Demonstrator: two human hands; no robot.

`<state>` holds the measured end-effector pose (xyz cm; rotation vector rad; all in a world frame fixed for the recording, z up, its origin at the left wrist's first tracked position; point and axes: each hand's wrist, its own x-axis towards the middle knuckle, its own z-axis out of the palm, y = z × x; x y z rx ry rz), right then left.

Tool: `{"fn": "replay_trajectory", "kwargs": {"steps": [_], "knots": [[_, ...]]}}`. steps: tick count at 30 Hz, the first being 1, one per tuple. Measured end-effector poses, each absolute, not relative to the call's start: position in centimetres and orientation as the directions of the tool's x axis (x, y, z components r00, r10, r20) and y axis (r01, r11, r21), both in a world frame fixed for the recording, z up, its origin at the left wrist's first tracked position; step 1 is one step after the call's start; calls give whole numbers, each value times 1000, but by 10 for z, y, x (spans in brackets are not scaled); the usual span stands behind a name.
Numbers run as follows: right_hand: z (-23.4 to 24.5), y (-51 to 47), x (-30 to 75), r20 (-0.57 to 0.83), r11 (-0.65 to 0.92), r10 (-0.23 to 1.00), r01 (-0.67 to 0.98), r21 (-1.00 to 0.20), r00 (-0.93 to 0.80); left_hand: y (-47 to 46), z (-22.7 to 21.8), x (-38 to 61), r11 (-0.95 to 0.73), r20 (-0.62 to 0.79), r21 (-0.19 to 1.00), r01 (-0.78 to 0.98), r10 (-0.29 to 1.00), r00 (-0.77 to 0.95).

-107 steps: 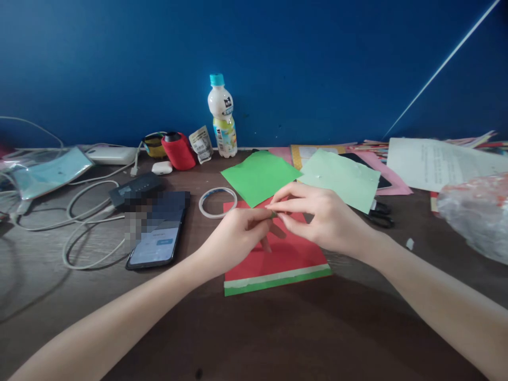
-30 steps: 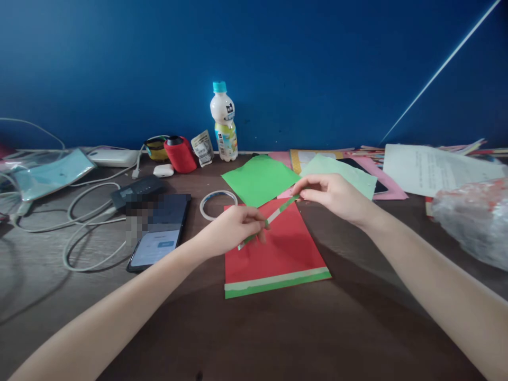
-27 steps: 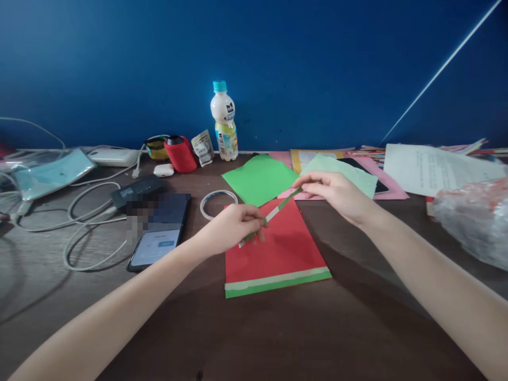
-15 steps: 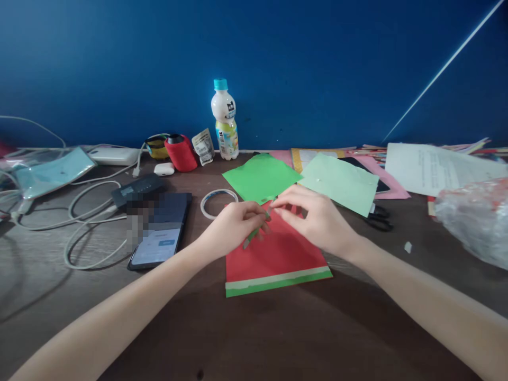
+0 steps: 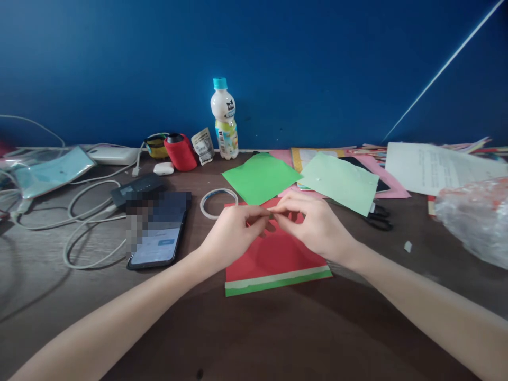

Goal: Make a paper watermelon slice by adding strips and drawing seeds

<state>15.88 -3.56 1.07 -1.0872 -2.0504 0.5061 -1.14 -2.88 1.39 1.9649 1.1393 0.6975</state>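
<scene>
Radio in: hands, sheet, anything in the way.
Left hand, right hand: meeting over red sheet. Green piece: pinched between them, mostly hidden. White ring: near left hand, apparently not blocking.

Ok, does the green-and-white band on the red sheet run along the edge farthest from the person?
No, the green-and-white band runs along the near edge of the red sheet.

Looks forward and down from the person's head in a single view, across the dark bench (image 5: pixel 246 338) to the blue wall (image 5: pixel 309 69) behind; sits near enough to show left hand (image 5: pixel 238 231) and right hand (image 5: pixel 311 218) close to mid-view, and spreads wide, from pale blue pouch (image 5: pixel 55 172) at left to crumpled plastic (image 5: pixel 476 217) at right.
</scene>
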Motion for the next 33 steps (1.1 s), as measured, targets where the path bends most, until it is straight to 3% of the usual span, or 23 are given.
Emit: {"fn": "replay_trajectory", "kwargs": {"steps": [26, 33], "knots": [[8, -33, 162, 460, 624, 781, 543, -562, -421, -30, 15, -10, -288, 44, 825, 487, 891, 452], [15, -24, 171, 409, 528, 848, 584, -616, -336, -24, 13, -12, -188, -27, 899, 395, 878, 478]]}}
